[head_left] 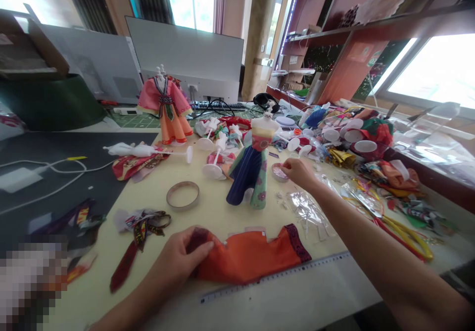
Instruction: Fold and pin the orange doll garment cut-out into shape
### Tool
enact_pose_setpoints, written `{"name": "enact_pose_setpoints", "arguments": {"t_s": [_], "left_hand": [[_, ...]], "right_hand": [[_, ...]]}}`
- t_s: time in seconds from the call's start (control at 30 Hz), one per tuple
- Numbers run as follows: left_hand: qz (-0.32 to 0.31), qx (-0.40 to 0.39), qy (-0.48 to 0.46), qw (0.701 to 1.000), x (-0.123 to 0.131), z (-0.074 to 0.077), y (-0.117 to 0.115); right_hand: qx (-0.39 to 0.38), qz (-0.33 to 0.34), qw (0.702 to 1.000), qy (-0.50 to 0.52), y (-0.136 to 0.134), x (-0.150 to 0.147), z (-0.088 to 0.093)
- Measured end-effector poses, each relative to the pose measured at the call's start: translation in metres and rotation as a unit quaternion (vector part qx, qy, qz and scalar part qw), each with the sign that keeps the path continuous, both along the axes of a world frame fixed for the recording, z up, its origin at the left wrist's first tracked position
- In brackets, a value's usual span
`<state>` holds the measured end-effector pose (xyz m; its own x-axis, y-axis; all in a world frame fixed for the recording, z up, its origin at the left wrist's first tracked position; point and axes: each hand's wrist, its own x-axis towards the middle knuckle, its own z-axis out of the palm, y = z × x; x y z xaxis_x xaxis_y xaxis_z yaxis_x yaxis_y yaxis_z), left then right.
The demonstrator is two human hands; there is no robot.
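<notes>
At the front of the table lies an orange cloth piece (245,256) with a dark patterned band at its right end. My left hand (185,257) pinches its left end between thumb and fingers. A metal ruler (274,277) lies along the cloth's lower edge. Further back, my right hand (295,170) reaches to a small round dish (279,171), its fingers pressed together at the rim; anything between them is too small to make out. Left of that dish stands a doll form in a blue and green dress (247,172).
A ring of tape (182,195) lies left of centre, near patterned ties (139,237). Scissors with yellow handles (406,234) and clear plastic bags (306,210) are on the right. Behind are a dressed doll form (165,106), heaped doll stands and a monitor (185,56).
</notes>
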<state>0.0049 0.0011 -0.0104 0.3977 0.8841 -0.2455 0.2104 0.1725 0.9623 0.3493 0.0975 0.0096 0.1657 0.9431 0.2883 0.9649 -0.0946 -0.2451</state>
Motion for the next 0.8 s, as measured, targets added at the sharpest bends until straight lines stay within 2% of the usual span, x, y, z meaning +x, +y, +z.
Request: {"name": "enact_pose_setpoints", "arguments": {"t_s": [0.07,0.17,0.2,0.27,0.3,0.37,0.4,0.5,0.67,0.8], "left_hand": [[-0.007,0.008,0.017,1.000,-0.001,0.001,0.001],[-0.024,0.034,0.062,0.997,-0.003,0.001,0.002],[-0.033,0.046,0.075,0.996,-0.004,0.001,0.002],[-0.046,0.074,0.091,0.992,-0.004,-0.001,0.003],[-0.049,0.088,0.097,0.990,-0.004,-0.002,0.002],[-0.045,0.108,0.107,0.987,-0.002,-0.004,0.001],[-0.042,0.114,0.112,0.986,-0.002,-0.005,0.000],[-0.036,0.121,0.128,0.984,-0.001,-0.003,-0.005],[-0.022,0.156,0.203,0.966,-0.008,0.005,-0.020],[0.024,0.178,0.259,0.949,-0.015,-0.005,-0.034]], "right_hand": [[0.012,0.004,1.000,-0.001,-0.013,-0.006,0.004],[0.020,0.051,0.998,0.010,-0.054,-0.030,0.009],[0.019,0.091,0.996,0.017,-0.072,-0.041,0.010],[0.029,0.243,0.969,0.039,-0.108,-0.064,0.008],[0.018,0.298,0.954,0.036,-0.125,-0.075,0.006],[0.002,0.354,0.935,0.014,-0.150,-0.092,0.000],[-0.003,0.360,0.933,0.001,-0.158,-0.098,-0.004],[-0.008,0.358,0.934,-0.019,-0.165,-0.107,-0.013],[-0.005,0.356,0.934,-0.027,-0.155,-0.111,-0.021],[-0.020,0.325,0.945,-0.043,-0.143,-0.118,-0.024]]}}
